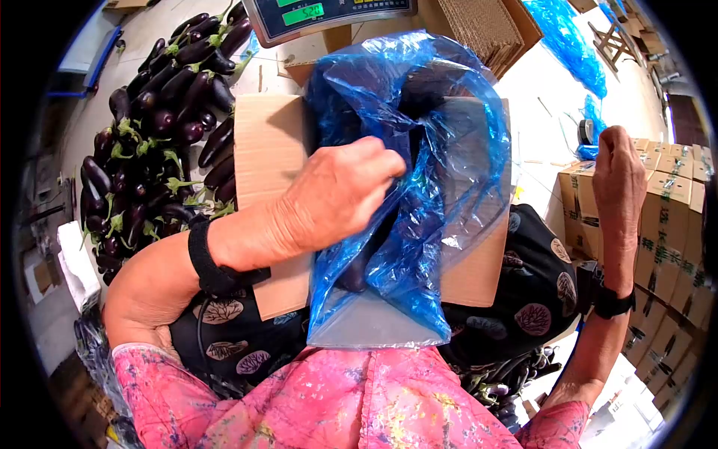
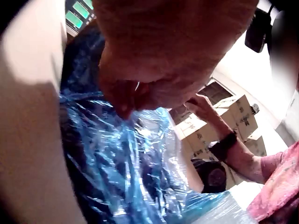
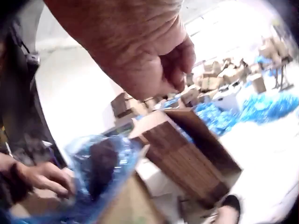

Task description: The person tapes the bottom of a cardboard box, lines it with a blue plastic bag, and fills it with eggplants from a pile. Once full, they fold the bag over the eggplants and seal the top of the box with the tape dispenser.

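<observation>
A blue plastic bag (image 1: 419, 247) lines an open cardboard box (image 1: 273, 135) between the person's legs, with dark eggplants (image 1: 353, 273) partly visible inside. The left hand (image 1: 344, 191) is over the bag's left side; in the left wrist view, curled fingers of the left hand (image 2: 154, 70) pinch the gathered blue film (image 2: 126, 154). Raised at the right, away from the box, the right hand (image 1: 619, 176) has its fingers curled in. In the right wrist view nothing shows in the right hand (image 3: 145, 60), though its palm side is partly hidden.
Loose eggplants (image 1: 161, 120) are piled at the left. A scale (image 1: 329, 15) reading 5.20 stands beyond the box, beside a carton of folded cardboard (image 1: 479, 30). Stacked cartons (image 1: 666, 217) are at the right, near a tape roll (image 1: 585, 132). More blue film (image 1: 572, 49) lies on the floor.
</observation>
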The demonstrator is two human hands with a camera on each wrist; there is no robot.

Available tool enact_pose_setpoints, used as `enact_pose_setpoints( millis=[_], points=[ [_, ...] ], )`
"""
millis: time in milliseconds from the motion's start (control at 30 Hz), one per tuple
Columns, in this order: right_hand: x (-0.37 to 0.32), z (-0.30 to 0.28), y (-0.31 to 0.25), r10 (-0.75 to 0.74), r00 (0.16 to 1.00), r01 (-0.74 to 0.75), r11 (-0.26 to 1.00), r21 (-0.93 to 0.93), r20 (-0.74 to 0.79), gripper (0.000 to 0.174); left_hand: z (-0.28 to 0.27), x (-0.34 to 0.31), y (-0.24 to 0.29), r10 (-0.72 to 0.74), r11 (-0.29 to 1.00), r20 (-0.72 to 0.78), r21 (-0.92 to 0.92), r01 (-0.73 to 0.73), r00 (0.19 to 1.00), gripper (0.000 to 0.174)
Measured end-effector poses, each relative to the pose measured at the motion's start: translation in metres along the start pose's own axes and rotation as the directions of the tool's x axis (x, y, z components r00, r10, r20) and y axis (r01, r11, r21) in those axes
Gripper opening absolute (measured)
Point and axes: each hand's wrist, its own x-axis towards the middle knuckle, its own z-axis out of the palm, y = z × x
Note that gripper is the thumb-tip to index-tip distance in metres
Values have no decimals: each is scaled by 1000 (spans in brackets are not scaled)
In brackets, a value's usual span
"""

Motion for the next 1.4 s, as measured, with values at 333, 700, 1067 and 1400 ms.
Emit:
enact_pose_setpoints(
  millis=[333, 700, 1067, 1400],
  points=[
    [-33, 44, -130, -706, 583, 492, 700, 518, 401, 33, -9, -2, -37, -11, 794, 361, 571, -211, 933, 14],
    [3, 10, -40, -200, 959, 176, 976, 131, 201, 16, -178, -37, -64, -161, 694, -118, 692, 198, 980, 19],
    [-41, -22, -121, -660, 659, 383, 707, 595, 360, 26, 37, 36, -44, 267, 942, 426, 72, -327, 864, 49],
    [-41, -8, -113, -593, 719, 234, 697, 678, 362, 28, 14, 46, -20, 252, 963, 661, -243, -116, 706, 44]
  ],
)
